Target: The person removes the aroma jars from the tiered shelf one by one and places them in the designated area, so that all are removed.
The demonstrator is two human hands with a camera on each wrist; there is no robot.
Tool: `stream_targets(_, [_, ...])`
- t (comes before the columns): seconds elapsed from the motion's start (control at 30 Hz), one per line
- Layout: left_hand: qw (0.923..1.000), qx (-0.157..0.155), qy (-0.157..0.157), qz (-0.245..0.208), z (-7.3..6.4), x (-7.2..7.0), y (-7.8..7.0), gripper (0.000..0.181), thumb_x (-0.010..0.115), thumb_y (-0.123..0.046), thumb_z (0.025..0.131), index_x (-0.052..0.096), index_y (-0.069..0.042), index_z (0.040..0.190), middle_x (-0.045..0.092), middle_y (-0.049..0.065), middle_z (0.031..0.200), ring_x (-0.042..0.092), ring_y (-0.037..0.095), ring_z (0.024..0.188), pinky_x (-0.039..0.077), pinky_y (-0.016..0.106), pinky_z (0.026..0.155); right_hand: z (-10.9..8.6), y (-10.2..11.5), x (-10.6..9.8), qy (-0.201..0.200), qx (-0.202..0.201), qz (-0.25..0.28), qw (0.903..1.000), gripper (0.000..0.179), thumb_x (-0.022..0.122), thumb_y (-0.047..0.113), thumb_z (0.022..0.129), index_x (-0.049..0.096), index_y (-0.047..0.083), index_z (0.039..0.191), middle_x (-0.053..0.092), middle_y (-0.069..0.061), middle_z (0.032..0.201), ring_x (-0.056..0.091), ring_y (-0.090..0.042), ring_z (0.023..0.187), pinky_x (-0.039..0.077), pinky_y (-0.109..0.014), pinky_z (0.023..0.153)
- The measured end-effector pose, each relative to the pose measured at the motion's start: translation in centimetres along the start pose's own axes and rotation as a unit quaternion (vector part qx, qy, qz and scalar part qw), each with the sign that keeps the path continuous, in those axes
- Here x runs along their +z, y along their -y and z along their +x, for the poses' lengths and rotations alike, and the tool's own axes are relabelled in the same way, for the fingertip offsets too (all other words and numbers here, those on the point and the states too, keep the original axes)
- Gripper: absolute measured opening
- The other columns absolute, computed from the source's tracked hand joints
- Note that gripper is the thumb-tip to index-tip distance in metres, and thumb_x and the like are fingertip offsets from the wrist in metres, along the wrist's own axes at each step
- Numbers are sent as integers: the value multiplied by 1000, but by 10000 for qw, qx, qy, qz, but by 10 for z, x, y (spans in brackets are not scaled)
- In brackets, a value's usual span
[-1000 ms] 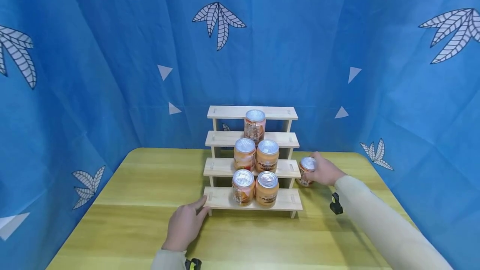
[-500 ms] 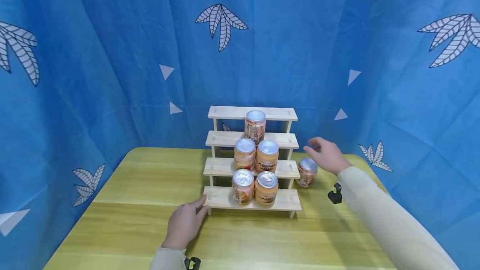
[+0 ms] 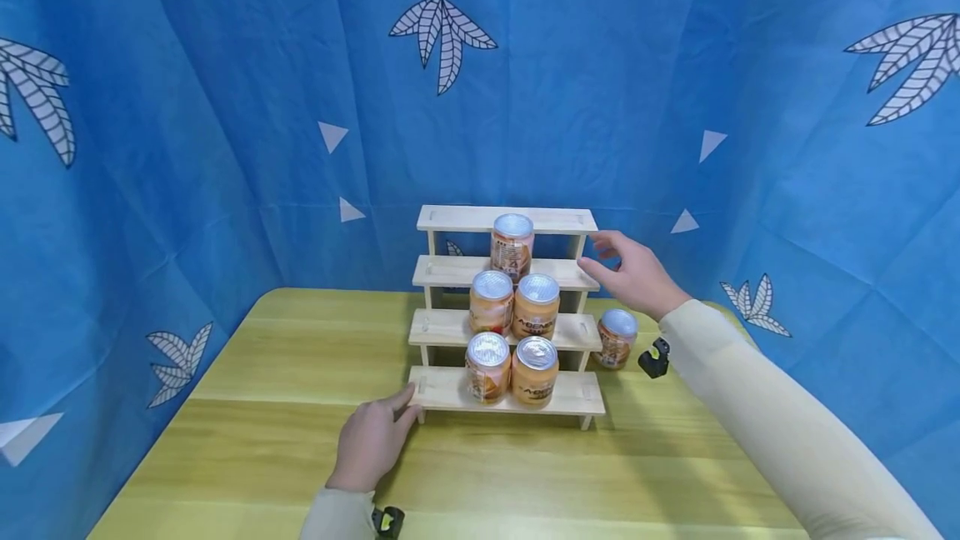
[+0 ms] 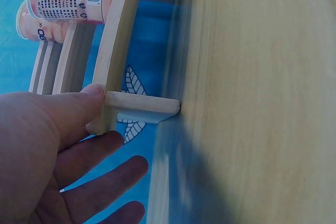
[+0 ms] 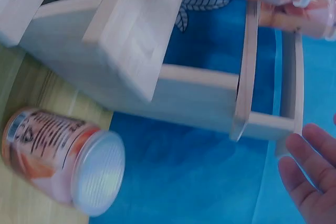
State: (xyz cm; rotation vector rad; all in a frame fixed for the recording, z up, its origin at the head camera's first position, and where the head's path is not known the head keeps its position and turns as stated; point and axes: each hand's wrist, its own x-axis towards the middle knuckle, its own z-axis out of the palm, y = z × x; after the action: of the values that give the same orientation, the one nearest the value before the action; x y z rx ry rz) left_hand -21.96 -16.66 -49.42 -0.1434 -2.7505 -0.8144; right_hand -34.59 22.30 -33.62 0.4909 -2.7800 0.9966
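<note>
My left hand (image 3: 369, 447) pinches the left end of the lowest board of a four-step wooden display rack (image 3: 438, 386). In the left wrist view, the thumb (image 4: 84, 100) lies on top and the forefinger beneath. My right hand (image 3: 636, 277) is raised, holding nothing, fingers beside the right ends of the top two boards. Under it, a small orange-labelled can (image 3: 617, 340) with a silver lid stands on the table at the rack's right. Similar cans stand upright on the rack: two on the lowest step (image 3: 536, 373), two on the second (image 3: 492, 303), one on the third (image 3: 512, 247).
The rack stands on a yellow wood-grain table (image 3: 285, 373). Behind and at both sides hangs a blue cloth (image 3: 360, 90) with leaf prints. The right forearm (image 3: 780, 407) reaches over the table's right side.
My right hand has let go of the can beside the rack, then risen and moved left to the upper boards. That can stays on the table. The left hand keeps its grip.
</note>
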Motion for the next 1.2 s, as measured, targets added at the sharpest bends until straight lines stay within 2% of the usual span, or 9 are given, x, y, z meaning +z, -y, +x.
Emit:
stream_targets(0.27, [10000, -44, 14, 16, 0, -1, 1, 39, 73, -32, 93, 69, -15, 129, 71, 17, 118, 28, 6, 38, 32, 25, 39, 10, 15, 12, 277, -132, 117, 9995, 79, 56, 61, 96, 34, 13, 155, 50, -18, 145, 49, -36, 130, 44, -58, 100])
stream_targets(0.5, [10000, -54, 28, 48, -1, -1, 2, 40, 72, -32, 94, 69, -15, 130, 69, 17, 123, 28, 6, 38, 32, 25, 40, 20, 29, 23, 417, -54, 181, 9990, 87, 58, 64, 94, 29, 13, 158, 48, -16, 148, 47, -36, 133, 42, -60, 103])
stream_targets(0.7, [10000, -18, 9, 9, -1, 0, 1, 40, 71, -32, 95, 69, -14, 130, 67, 17, 126, 28, 6, 39, 32, 25, 40, 31, 39, 32, 518, 64, 222, 9984, 87, 64, 58, 93, 27, 13, 158, 49, -17, 148, 48, -36, 134, 43, -59, 103])
stream_targets(0.97, [9999, -37, 44, -93, 2, 0, 0, 41, 70, -33, 96, 67, -14, 132, 71, 18, 117, 27, 5, 37, 32, 25, 39, 49, 49, 40, 549, -130, 428, 9975, 89, 72, 51, 90, 27, 14, 158, 55, -13, 138, 55, -32, 125, 48, -55, 98])
stream_targets(1.2, [10000, -49, 47, -70, 0, 0, 2, 41, 70, -33, 95, 67, -14, 132, 70, 17, 120, 27, 6, 38, 32, 25, 40, 56, 56, 47, 736, -33, 519, 9959, 103, 75, 52, 88, 10, 21, 163, 57, -13, 133, 58, -32, 120, 51, -54, 95])
